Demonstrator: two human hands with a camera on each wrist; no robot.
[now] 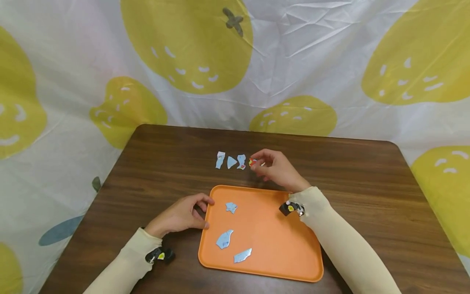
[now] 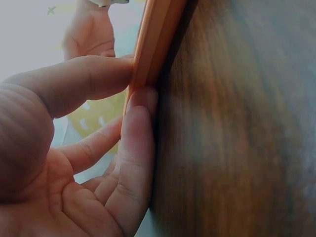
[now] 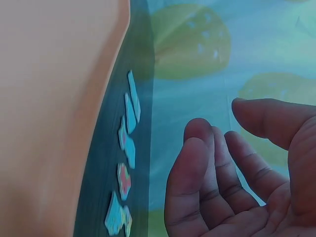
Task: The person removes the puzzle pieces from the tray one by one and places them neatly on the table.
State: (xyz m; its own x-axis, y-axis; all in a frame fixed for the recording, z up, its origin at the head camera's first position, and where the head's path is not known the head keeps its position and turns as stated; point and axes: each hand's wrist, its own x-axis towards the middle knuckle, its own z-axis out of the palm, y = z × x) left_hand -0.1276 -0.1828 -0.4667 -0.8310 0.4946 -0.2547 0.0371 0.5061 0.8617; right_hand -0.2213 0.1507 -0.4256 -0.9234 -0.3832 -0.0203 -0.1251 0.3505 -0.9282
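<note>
My left hand [image 1: 182,213] grips the left rim of an orange tray [image 1: 271,228], thumb and fingertips right at the edge in the left wrist view. Beyond the tray's far side, my right hand [image 1: 276,168] hovers over the table with its fingers loosely bent. A gap shows between its thumb and fingers in the right wrist view, with nothing in it. Nearest to it lies a small flat red-and-yellow piece [image 1: 252,162], partly covered by the fingers. Left of that, a row holds a pale blue piece with red marks [image 1: 241,161], a blue triangular piece [image 1: 231,162] and a long blue piece [image 1: 220,160].
On the tray lie a small jagged blue piece [image 1: 231,207], a larger curved piece [image 1: 224,239] and a strip-like piece [image 1: 242,255]. The dark wooden table [image 1: 374,196] extends around the tray. A fruit-print cloth [image 1: 293,61] hangs behind it.
</note>
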